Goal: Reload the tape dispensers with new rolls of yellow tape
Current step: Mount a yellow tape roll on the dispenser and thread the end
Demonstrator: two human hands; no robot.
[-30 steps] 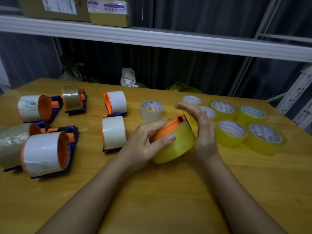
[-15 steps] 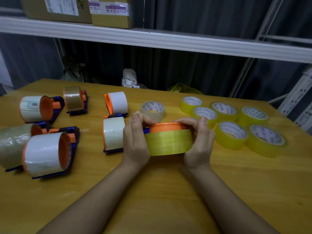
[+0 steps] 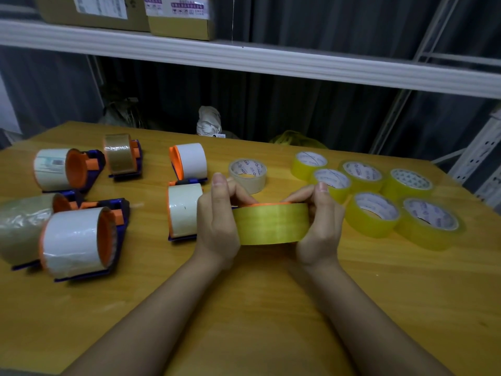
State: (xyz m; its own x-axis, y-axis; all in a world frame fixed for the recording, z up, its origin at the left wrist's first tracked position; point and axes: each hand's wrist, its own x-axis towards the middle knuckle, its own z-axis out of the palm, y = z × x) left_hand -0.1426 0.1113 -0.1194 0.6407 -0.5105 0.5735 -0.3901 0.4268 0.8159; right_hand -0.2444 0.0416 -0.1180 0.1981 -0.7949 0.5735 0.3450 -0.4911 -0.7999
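Note:
A yellow tape roll (image 3: 271, 223) sits on the orange drum of a tape dispenser held just above the wooden table (image 3: 244, 308). Only a thin orange rim (image 3: 260, 205) of that dispenser shows above the roll. My left hand (image 3: 217, 221) grips the roll's left side, fingers curled over the top. My right hand (image 3: 320, 223) grips its right side the same way. Several spare yellow rolls (image 3: 374, 213) lie flat to the right.
Several blue-and-orange dispensers with white, clear or brown rolls, such as one (image 3: 78, 240) at the left and one (image 3: 184, 210) beside my left hand, lie on the table. A pale loose roll (image 3: 248, 175) lies behind my hands. A white shelf (image 3: 271, 61) with boxes runs overhead.
The yellow roll went from tilted to level and slid further down over the orange drum. Both hands moved to grip it from opposite sides.

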